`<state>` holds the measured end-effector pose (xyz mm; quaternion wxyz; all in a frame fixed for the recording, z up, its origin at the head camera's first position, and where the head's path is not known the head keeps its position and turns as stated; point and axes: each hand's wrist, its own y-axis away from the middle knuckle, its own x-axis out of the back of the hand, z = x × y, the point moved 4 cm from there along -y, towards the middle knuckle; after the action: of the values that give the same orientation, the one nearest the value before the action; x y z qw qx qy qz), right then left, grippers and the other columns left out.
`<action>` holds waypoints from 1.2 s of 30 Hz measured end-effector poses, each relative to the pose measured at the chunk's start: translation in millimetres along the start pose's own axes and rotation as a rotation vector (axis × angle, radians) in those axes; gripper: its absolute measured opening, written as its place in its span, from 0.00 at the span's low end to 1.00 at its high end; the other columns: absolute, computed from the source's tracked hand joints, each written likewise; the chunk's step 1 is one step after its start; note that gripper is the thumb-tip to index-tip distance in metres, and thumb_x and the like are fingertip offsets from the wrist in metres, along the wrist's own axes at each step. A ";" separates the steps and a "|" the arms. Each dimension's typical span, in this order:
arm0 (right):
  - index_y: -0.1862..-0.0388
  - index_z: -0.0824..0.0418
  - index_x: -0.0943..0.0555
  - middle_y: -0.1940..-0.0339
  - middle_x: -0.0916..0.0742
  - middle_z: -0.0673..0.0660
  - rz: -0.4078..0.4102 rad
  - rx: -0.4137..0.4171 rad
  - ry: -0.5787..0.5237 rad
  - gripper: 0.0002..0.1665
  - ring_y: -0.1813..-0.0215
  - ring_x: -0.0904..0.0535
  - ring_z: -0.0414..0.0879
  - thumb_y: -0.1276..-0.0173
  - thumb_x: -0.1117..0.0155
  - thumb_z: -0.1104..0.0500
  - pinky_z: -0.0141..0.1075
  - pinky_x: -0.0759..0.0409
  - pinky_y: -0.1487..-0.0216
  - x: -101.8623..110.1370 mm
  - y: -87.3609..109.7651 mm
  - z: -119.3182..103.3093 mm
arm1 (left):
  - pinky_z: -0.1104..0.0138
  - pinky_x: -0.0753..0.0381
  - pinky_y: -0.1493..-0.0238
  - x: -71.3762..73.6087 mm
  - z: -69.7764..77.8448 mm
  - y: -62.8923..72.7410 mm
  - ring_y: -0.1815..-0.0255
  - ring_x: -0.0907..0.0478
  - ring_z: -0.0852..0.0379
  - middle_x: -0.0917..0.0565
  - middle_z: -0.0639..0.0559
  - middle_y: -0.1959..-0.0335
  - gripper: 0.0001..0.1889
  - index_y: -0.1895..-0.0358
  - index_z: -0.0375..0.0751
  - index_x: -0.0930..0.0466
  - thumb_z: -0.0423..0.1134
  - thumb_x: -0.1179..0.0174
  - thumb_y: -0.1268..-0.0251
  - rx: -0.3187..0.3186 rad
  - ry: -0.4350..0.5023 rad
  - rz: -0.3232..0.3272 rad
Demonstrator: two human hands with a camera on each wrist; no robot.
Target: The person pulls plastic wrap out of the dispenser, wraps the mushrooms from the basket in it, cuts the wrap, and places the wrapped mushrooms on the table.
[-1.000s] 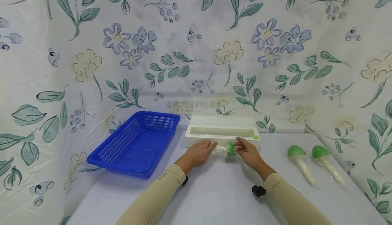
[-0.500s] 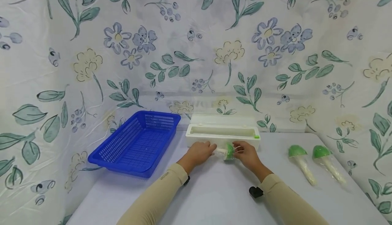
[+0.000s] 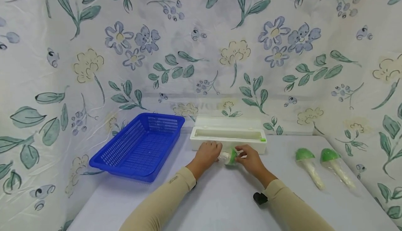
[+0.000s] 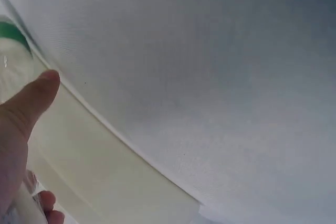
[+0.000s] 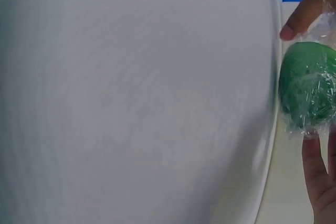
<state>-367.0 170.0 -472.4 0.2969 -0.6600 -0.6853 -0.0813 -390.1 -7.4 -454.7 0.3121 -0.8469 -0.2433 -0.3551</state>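
A mushroom-shaped piece [image 3: 226,157] with a green cap and pale stem, wrapped in clear film, lies sideways before the long white box [image 3: 198,143]. My left hand [image 3: 208,154] holds it by the stem; in the left wrist view the thumb [image 4: 39,93] stretches toward the green cap [image 4: 13,34] and the fingertips curl round the stem's end. At the cap's side, my right hand [image 3: 251,159] touches the film-covered cap. The right wrist view shows its fingers [image 5: 313,163] extended against the crinkled film over the cap [image 5: 307,85].
A blue perforated basket [image 3: 147,154] stands at the left. Two more wrapped green-capped mushroom shapes lie at the right, the nearer one [image 3: 309,166] beside the outer one [image 3: 336,166]. The white box has its lid [image 3: 227,122] raised and a green tab at its right end.
The mushroom piece has shifted slightly left. My right hand has come left with it, from the loose film beyond the cap up against the cap. The left hand still holds the stem.
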 end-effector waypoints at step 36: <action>0.66 0.68 0.15 0.61 0.18 0.56 0.180 0.064 -0.377 0.07 0.53 0.23 0.45 0.38 0.29 0.64 0.36 0.24 0.51 8.8 -0.8 -35.0 | 0.68 0.25 0.86 24.4 -10.7 7.2 0.83 0.24 0.59 0.24 0.52 0.78 0.09 0.63 0.41 0.30 0.40 0.40 0.32 0.021 0.046 0.133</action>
<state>-356.8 159.8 -439.2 0.1901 -0.7122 -0.6694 0.0923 -375.0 -15.2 -433.0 0.3495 -0.8496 -0.1829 -0.3502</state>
